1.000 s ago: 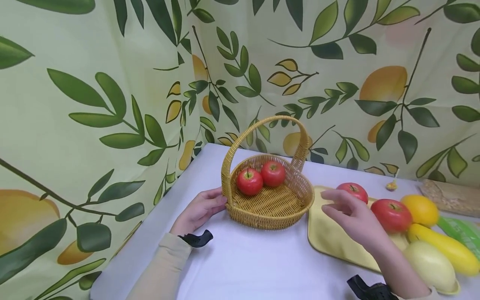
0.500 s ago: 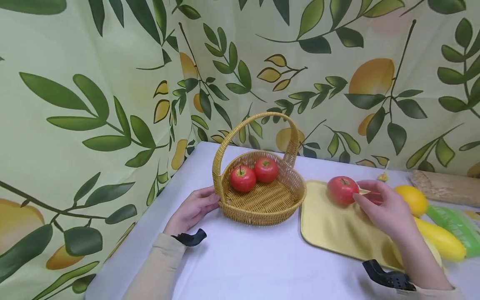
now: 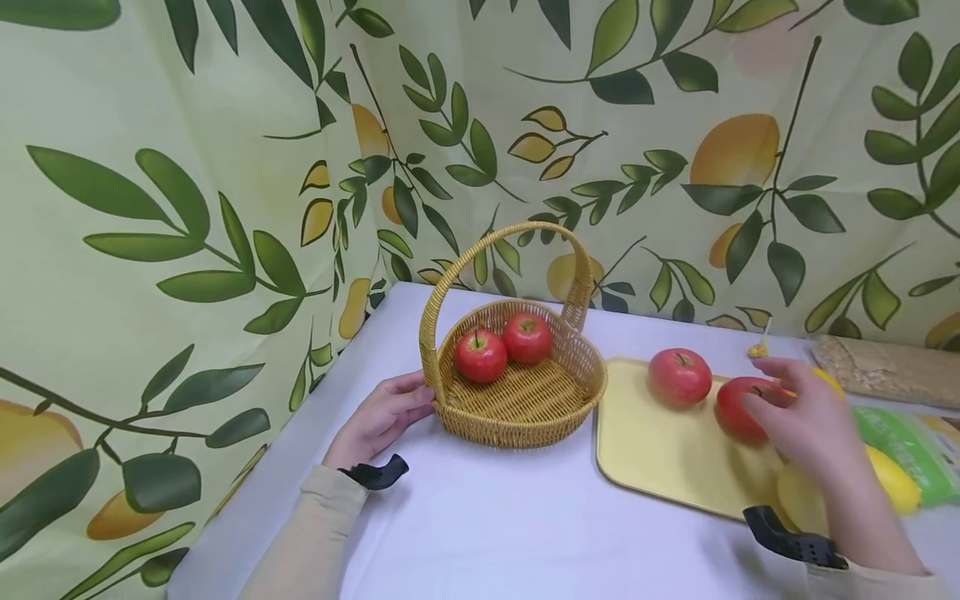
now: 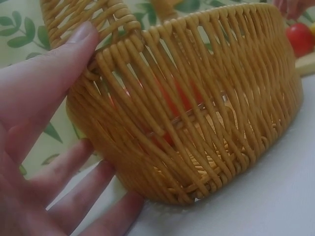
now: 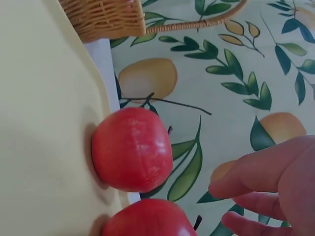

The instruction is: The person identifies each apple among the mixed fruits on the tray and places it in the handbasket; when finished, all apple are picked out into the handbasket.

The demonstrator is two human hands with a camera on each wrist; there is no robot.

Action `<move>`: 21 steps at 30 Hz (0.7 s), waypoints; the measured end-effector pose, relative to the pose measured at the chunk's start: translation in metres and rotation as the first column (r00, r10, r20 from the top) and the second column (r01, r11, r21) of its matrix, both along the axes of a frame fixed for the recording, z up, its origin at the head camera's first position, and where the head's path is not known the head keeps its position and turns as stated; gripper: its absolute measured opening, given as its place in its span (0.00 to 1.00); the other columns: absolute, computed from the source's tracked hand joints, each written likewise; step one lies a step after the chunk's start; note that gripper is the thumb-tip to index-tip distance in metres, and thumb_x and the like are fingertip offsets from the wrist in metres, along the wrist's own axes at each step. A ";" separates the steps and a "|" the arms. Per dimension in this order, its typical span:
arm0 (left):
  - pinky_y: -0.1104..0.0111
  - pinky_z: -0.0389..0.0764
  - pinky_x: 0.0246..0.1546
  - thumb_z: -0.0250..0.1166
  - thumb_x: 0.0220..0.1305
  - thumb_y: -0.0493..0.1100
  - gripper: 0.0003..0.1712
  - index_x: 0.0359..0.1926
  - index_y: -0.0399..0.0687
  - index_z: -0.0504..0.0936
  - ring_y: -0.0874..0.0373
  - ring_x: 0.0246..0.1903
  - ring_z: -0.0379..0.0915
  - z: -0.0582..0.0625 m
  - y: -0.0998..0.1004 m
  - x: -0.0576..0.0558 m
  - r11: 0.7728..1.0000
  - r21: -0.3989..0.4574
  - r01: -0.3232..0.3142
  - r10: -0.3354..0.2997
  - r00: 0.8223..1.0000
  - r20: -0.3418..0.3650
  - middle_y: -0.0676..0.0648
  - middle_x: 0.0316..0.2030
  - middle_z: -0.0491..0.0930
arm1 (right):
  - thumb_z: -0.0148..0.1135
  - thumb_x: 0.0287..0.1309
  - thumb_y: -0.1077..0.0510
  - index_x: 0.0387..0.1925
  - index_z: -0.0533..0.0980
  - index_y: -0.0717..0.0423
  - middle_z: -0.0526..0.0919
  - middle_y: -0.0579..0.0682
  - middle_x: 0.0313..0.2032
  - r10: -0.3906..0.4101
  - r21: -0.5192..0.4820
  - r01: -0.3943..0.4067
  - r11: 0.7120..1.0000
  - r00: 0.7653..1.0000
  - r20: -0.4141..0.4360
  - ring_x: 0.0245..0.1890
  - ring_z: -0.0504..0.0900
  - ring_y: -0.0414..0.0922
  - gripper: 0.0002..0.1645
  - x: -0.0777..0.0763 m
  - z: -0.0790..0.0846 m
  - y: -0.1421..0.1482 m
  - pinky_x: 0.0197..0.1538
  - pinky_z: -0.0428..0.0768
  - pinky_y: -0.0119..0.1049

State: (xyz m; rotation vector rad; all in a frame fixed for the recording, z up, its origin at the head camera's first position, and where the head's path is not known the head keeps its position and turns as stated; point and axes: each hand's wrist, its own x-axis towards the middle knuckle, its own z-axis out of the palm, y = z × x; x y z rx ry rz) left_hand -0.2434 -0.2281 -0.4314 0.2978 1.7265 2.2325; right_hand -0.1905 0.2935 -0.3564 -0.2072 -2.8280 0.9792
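My left hand (image 3: pixel 382 417) rests against the left side of a wicker basket (image 3: pixel 517 432). In the left wrist view the thumb (image 4: pixel 64 59) presses near the handle's base, while fairly straight fingertips meet the woven wall lower down. Two red apples (image 3: pixel 482 357) lie inside the basket. On the yellow tray (image 3: pixel 660 458) sit two more, a far apple (image 3: pixel 679 378) and a nearer apple (image 3: pixel 737 408). Over the nearer apple's right side in the head view is my right hand (image 3: pixel 813 425); in the right wrist view its loosely bent fingers (image 5: pixel 246 179) are apart from both apples.
Behind the right hand an orange (image 3: pixel 829 382) shows partly. Yellow fruit (image 3: pixel 896 482) and a paler fruit (image 3: pixel 801 497) lie near the wrist. Farther right are a green packet (image 3: pixel 900 450) and a brown bag (image 3: pixel 885 367). A patterned cloth (image 3: pixel 525 100) hangs behind the table.
My right hand has moved rightward across the tray, from left of its apples to the nearer one. The left hand stays at the basket. The head view has turned slightly right.
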 end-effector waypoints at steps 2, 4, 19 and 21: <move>0.60 0.77 0.63 0.64 0.71 0.34 0.30 0.70 0.26 0.68 0.53 0.58 0.77 0.000 0.000 0.000 1.000 -0.006 -0.003 0.003 1.000 -0.001 0.36 0.68 0.70 | 0.64 0.66 0.55 0.71 0.61 0.71 0.66 0.78 0.61 -0.015 0.032 0.014 0.999 1.000 0.003 0.56 0.65 0.76 0.40 -0.001 -0.001 0.002 0.40 0.83 0.64; 0.60 0.77 0.63 0.65 0.71 0.34 0.31 0.70 0.26 0.68 0.53 0.58 0.77 0.001 -0.001 -0.001 1.000 -0.009 -0.003 0.003 1.000 0.000 0.35 0.68 0.70 | 0.66 0.65 0.54 0.70 0.61 0.72 0.65 0.78 0.60 -0.031 0.054 0.030 0.998 0.999 0.013 0.55 0.64 0.76 0.41 -0.003 -0.001 0.003 0.41 0.82 0.65; 0.60 0.77 0.63 0.61 0.73 0.31 0.28 0.69 0.24 0.67 0.51 0.58 0.77 -0.002 0.002 -0.002 1.000 -0.004 -0.007 0.007 1.000 -0.002 0.36 0.65 0.73 | 0.72 0.57 0.49 0.65 0.57 0.84 0.66 0.81 0.51 -0.039 0.217 0.022 0.976 0.997 0.070 0.50 0.61 0.77 0.52 -0.008 -0.014 0.019 0.39 0.80 0.68; 0.60 0.77 0.62 0.60 0.72 0.30 0.27 0.69 0.24 0.68 0.51 0.57 0.78 -0.002 0.002 -0.002 1.000 0.006 -0.012 0.012 1.000 0.000 0.37 0.63 0.76 | 0.72 0.57 0.47 0.65 0.57 0.84 0.66 0.81 0.50 -0.048 0.228 0.024 0.973 0.994 0.098 0.50 0.61 0.77 0.54 -0.009 -0.016 0.020 0.38 0.80 0.67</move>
